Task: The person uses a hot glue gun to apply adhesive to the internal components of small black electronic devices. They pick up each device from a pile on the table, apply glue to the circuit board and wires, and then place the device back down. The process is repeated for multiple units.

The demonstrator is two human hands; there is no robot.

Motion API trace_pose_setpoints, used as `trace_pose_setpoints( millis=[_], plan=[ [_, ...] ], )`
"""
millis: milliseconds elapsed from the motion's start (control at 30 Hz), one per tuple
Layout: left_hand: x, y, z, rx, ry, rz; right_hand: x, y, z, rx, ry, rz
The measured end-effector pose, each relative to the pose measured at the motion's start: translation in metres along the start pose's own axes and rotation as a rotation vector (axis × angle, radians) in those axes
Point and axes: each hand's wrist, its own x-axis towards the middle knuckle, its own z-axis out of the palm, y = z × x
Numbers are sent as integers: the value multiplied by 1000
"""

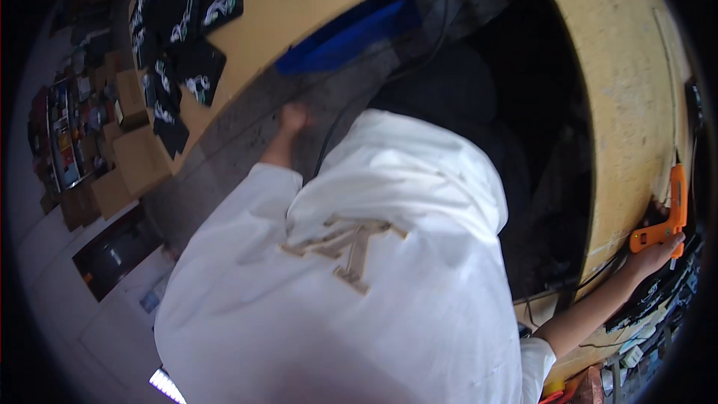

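Observation:
My right hand [655, 256] is at the far right edge, with its fingers wrapped at the lower end of an orange hot glue gun [658, 230]. The gun lies over the right-hand side of the wooden bench [619, 120]. My left hand [296, 117] hangs low beside my body, over the floor, away from any object. Its fingers are smeared by motion, so their pose does not show.
Several black flat panels with white wires and small green boards [202, 78] lie on a wooden table [273, 11] at the upper left. A blue bin [351, 34] sits beneath its edge. Cardboard boxes [138, 161] stand at far left. A dark cable [329, 138] hangs near my left hand.

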Motion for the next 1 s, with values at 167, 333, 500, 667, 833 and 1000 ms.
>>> trace_pose_setpoints(
  millis=[167, 333, 500, 667, 833, 1000],
  plan=[
    [-107, 103, 55, 1212, 348, 579, -12, 2, 1, 68, 29, -36],
    [-126, 181, 51, 1156, -352, 365, -17, 5, 6, 79, 22, -91],
    [-226, 277, 52, 1361, -256, 677, -18, 6, 7, 36, 16, -117],
    [-304, 361, 38, 1181, -310, 1043, -20, 1, 3, 67, 21, -103],
    [-300, 402, -2, 824, 775, 1383, -25, 4, 4, 56, -3, -127],
    [-270, 418, -56, 1057, 947, 1145, -20, 6, 7, 59, -11, -128]
  ],
)
